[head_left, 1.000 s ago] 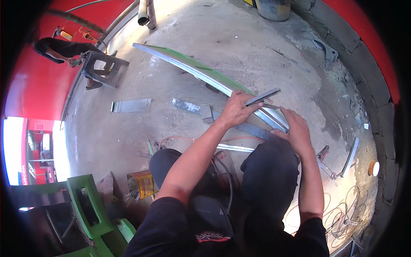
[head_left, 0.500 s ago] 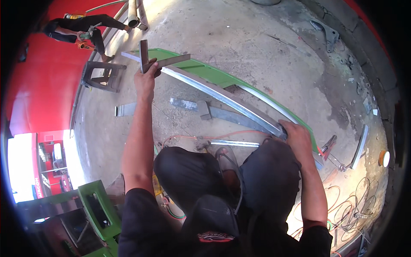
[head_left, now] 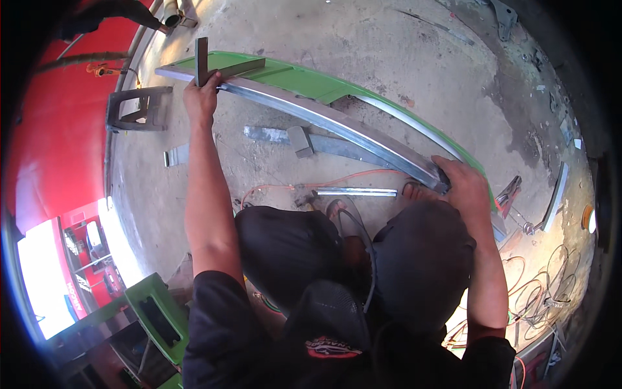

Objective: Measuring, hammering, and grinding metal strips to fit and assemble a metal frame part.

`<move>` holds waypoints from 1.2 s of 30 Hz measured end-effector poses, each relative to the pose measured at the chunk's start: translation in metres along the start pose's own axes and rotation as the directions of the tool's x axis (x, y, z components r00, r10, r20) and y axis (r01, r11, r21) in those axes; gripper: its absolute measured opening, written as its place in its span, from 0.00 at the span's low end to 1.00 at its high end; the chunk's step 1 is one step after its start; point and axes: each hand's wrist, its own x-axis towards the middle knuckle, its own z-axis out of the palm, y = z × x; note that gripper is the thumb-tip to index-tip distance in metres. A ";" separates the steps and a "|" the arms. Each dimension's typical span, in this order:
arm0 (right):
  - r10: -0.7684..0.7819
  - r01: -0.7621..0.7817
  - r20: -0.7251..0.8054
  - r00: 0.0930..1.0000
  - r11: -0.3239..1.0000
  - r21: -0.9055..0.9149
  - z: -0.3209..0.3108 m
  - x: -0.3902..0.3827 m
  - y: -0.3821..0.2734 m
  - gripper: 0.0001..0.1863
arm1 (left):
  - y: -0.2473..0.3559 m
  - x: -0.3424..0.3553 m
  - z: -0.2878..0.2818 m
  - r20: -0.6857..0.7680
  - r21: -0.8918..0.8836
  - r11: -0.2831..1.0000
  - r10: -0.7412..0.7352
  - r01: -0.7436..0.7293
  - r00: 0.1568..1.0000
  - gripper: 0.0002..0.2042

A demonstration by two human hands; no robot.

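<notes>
- Close to us on the right, our right hand [head_left: 463, 185] has its fingers at the near end of the long metal bar [head_left: 324, 123]; its thumb is hidden, so we cannot tell whether they grip it.
- From those fingers the bar's long axis slants away to our left, running past our left hand [head_left: 203, 98] to its far end.
- Out along that far part, our left fingers are closed around the corner of a metal angle piece [head_left: 201, 59], one leg pointing away from us, the other reaching rightward; our right hand is well apart from it.
- Beyond the bar lies the green curved panel [head_left: 298, 84], bowing away from us.
- Off to the left, we see a dark grey stool [head_left: 115, 111].
</notes>
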 end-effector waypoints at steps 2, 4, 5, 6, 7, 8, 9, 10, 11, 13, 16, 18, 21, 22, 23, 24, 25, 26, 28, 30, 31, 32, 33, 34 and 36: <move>0.011 -0.011 -0.002 1.000 1.000 0.006 0.000 0.000 -0.001 0.33 | -0.007 0.005 0.002 -0.010 -0.058 0.998 0.007 -0.007 1.000 0.14; 0.021 -0.021 -0.007 1.000 1.000 0.014 0.002 -0.001 -0.002 0.33 | -0.010 0.004 0.000 -0.022 -0.114 0.993 0.015 -0.018 1.000 0.14; 0.022 -0.022 -0.002 1.000 1.000 0.016 0.002 -0.001 -0.001 0.33 | -0.011 0.004 -0.001 -0.019 -0.085 0.996 0.012 -0.014 1.000 0.14; 0.028 -0.028 0.001 1.000 1.000 0.014 0.001 -0.002 -0.001 0.33 | -0.011 0.004 0.000 -0.013 -0.062 0.998 0.012 -0.013 1.000 0.14; 0.032 -0.032 0.000 0.999 0.999 0.012 0.000 -0.003 0.000 0.33 | -0.012 0.005 0.002 -0.009 -0.065 0.998 0.013 -0.013 1.000 0.14; 0.028 -0.027 -0.012 1.000 0.999 0.025 -0.001 -0.003 0.000 0.33 | -0.012 0.004 0.004 -0.023 -0.108 0.994 -0.007 0.005 1.000 0.14; 0.022 -0.021 -0.024 0.999 0.999 0.040 -0.001 -0.004 -0.001 0.33 | -0.011 0.004 0.004 -0.036 -0.148 0.989 -0.028 0.022 0.999 0.14; 0.024 -0.023 -0.023 0.999 0.999 0.041 -0.002 -0.004 -0.002 0.33 | -0.010 0.004 0.003 -0.035 -0.147 0.989 -0.028 0.023 0.999 0.14; 0.019 -0.018 -0.025 1.000 0.999 0.037 -0.004 -0.003 -0.003 0.33 | -0.009 0.005 0.001 -0.009 -0.105 0.994 -0.030 0.029 0.999 0.14; 0.012 -0.011 -0.026 1.000 1.000 0.026 -0.007 -0.002 -0.002 0.33 | 0.002 0.001 0.000 0.014 -0.069 0.997 -0.036 0.037 0.999 0.15; -0.039 0.039 0.014 0.999 0.999 -0.006 -0.008 0.007 0.002 0.32 | 0.012 -0.004 -0.011 -0.049 -0.154 0.988 -0.033 0.025 0.998 0.14; -0.095 0.095 0.003 0.995 0.995 0.022 -0.009 0.011 0.003 0.33 | 0.014 -0.001 -0.024 -0.222 -0.272 0.962 -0.057 -0.006 0.973 0.14; -0.162 0.157 0.128 0.978 0.986 0.049 -0.019 0.025 -0.002 0.34 | 0.024 -0.018 -0.077 -0.405 -0.427 0.899 -0.092 -0.099 0.910 0.15; -0.188 0.188 0.130 0.973 0.982 0.018 -0.019 0.031 -0.003 0.34 | 0.021 -0.033 -0.094 -0.437 -0.439 0.890 -0.088 -0.127 0.895 0.15; -0.134 0.135 0.165 0.977 0.991 0.006 -0.017 0.039 -0.003 0.34 | 0.011 -0.050 -0.106 -0.464 -0.459 0.879 -0.112 -0.131 0.879 0.15; -0.083 0.085 0.202 0.976 0.996 -0.002 -0.019 0.046 -0.006 0.34 | -0.002 -0.070 -0.119 -0.451 -0.375 0.925 -0.128 -0.057 0.883 0.16; -0.041 0.066 0.258 0.965 0.994 -0.089 -0.024 0.060 -0.017 0.30 | -0.015 -0.092 -0.123 -0.427 -0.294 0.956 -0.151 0.021 0.892 0.16; -0.054 0.087 0.263 0.963 0.989 -0.117 -0.025 0.074 -0.024 0.30 | -0.028 -0.121 -0.123 -0.366 -0.264 0.959 -0.198 0.102 0.909 0.17; 0.045 -0.001 0.220 0.974 0.980 -0.200 -0.023 0.104 -0.035 0.28 | -0.074 -0.184 -0.106 -0.237 -0.240 0.936 -0.315 0.259 0.919 0.19; 0.076 -0.014 0.204 0.976 0.957 -0.291 -0.024 0.132 -0.031 0.30 | -0.126 -0.255 -0.085 -0.118 -0.296 0.861 -0.463 0.414 0.879 0.17; 0.108 -0.058 0.198 0.974 0.969 -0.242 -0.031 0.142 -0.019 0.32 | -0.136 -0.285 -0.065 -0.068 -0.295 0.814 -0.541 0.501 0.839 0.15; 0.152 -0.115 0.185 0.971 0.974 -0.195 -0.040 0.149 0.001 0.33 | -0.128 -0.304 -0.046 0.012 -0.264 0.798 -0.559 0.542 0.829 0.14; 0.121 -0.086 0.171 0.978 0.976 -0.200 -0.042 0.160 0.019 0.35 | -0.166 -0.335 -0.030 0.025 -0.339 0.803 -0.514 0.490 0.858 0.14; 0.103 -0.063 0.183 0.978 0.975 -0.211 -0.044 0.169 0.005 0.35 | -0.236 -0.385 -0.013 0.017 -0.396 0.800 -0.485 0.451 0.874 0.14; 0.193 -0.220 0.331 0.924 0.974 0.046 -0.031 0.191 -0.024 0.34 | -0.394 -0.506 -0.008 -0.149 -0.320 0.909 -0.328 0.269 0.933 0.13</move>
